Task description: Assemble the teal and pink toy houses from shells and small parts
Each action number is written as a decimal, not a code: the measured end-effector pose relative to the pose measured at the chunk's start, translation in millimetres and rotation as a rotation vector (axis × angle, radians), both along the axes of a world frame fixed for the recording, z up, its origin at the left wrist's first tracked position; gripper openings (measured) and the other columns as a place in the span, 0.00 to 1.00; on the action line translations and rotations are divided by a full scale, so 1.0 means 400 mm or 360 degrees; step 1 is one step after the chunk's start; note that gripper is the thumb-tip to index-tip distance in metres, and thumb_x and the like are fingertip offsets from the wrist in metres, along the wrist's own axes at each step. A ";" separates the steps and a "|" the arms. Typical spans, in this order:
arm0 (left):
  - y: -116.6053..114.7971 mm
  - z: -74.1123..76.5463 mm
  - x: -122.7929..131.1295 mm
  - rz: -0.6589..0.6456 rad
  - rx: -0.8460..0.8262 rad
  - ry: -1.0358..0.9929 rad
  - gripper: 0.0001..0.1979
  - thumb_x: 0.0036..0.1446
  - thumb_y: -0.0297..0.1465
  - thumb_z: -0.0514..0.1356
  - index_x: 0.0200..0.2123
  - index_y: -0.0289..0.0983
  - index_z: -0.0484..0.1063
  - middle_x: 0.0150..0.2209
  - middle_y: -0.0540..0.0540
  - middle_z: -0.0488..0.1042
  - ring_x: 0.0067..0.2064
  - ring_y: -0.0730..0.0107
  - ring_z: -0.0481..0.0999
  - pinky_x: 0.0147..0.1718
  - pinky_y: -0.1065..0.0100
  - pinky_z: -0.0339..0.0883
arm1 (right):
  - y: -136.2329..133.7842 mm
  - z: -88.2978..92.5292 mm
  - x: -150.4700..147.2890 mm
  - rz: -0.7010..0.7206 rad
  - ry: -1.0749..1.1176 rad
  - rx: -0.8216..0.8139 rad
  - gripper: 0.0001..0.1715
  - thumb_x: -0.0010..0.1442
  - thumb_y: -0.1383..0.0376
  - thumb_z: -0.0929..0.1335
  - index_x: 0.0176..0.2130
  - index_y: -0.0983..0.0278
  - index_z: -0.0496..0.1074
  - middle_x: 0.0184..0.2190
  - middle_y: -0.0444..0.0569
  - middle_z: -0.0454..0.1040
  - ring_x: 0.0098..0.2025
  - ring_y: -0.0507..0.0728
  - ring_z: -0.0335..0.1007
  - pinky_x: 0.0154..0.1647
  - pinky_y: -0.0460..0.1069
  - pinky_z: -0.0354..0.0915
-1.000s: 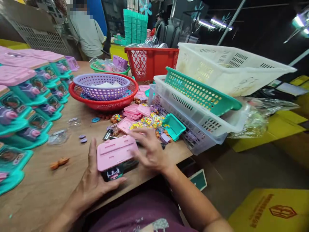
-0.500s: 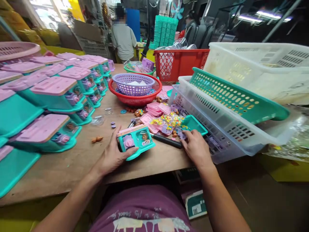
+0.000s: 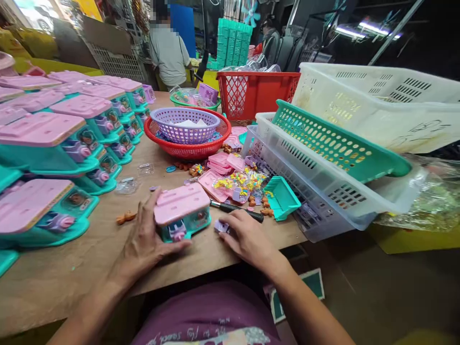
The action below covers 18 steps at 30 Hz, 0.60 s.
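Observation:
My left hand [image 3: 145,237] grips the left side of a pink-topped teal toy box [image 3: 184,206], which stands upright on the table with its purple knob and clear window facing me. Between the fingers of my right hand [image 3: 246,235] is a small purple plastic part [image 3: 221,226], just right of the box. Behind that hand lies a screwdriver [image 3: 237,211] with a black handle. A small brown figure [image 3: 125,218] rests left of my left hand. Beyond the box are pink lids [image 3: 212,184] and yellow candy-like pieces in clear packs [image 3: 247,181].
Stacked pink-and-teal toy boxes [image 3: 39,134] fill the left side. A purple basket [image 3: 185,125] sits in a red one [image 3: 151,136]. On the right are a teal tray [image 3: 282,199], clear crates [image 3: 323,191] and a green basket [image 3: 334,143]. A person [image 3: 168,52] is at the back.
My left hand has set the toy box upright on the table, where it was tilted back before. My right hand has carried the purple part leftward from the pile toward the box.

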<state>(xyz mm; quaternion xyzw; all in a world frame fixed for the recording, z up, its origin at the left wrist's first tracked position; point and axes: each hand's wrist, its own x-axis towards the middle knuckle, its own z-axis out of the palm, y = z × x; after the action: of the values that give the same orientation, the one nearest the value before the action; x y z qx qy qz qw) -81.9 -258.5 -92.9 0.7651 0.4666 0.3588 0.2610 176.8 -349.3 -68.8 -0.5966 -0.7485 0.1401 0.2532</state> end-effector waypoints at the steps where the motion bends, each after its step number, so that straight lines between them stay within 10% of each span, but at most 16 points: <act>1: -0.003 -0.002 0.002 -0.0095 0.0031 0.0026 0.64 0.34 0.47 0.75 0.70 0.43 0.43 0.67 0.36 0.56 0.66 0.41 0.60 0.65 0.45 0.55 | 0.008 -0.002 -0.007 -0.0036 0.0016 0.0051 0.14 0.64 0.62 0.68 0.49 0.61 0.72 0.46 0.53 0.73 0.48 0.59 0.70 0.49 0.54 0.68; 6: -0.055 0.032 0.016 -0.0093 -0.0234 -0.0003 0.53 0.51 0.45 0.67 0.71 0.43 0.38 0.67 0.36 0.57 0.67 0.49 0.59 0.66 0.47 0.55 | 0.038 0.008 -0.024 0.0016 0.0076 0.0138 0.17 0.65 0.60 0.67 0.52 0.62 0.70 0.45 0.55 0.74 0.47 0.62 0.71 0.48 0.57 0.69; 12: -0.043 0.080 0.003 -0.0038 -0.0192 -0.0311 0.53 0.45 0.41 0.72 0.68 0.40 0.48 0.63 0.36 0.65 0.63 0.51 0.67 0.63 0.52 0.61 | 0.135 0.051 -0.066 0.0368 0.0133 0.0188 0.16 0.63 0.60 0.67 0.50 0.60 0.69 0.41 0.53 0.76 0.40 0.61 0.74 0.38 0.55 0.71; 18: -0.019 0.180 -0.098 0.0599 0.0410 -0.0228 0.47 0.47 0.46 0.71 0.66 0.40 0.54 0.60 0.38 0.66 0.62 0.52 0.67 0.62 0.55 0.61 | 0.260 0.167 -0.249 0.0551 0.0573 0.0038 0.13 0.62 0.63 0.68 0.47 0.64 0.69 0.36 0.50 0.76 0.34 0.54 0.72 0.34 0.49 0.69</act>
<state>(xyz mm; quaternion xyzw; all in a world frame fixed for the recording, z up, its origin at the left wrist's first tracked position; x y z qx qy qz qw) -121.2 -266.1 -21.1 0.6643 0.5318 0.5109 0.1220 77.2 -245.3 -1.8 -0.4219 -0.7840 0.2765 0.3618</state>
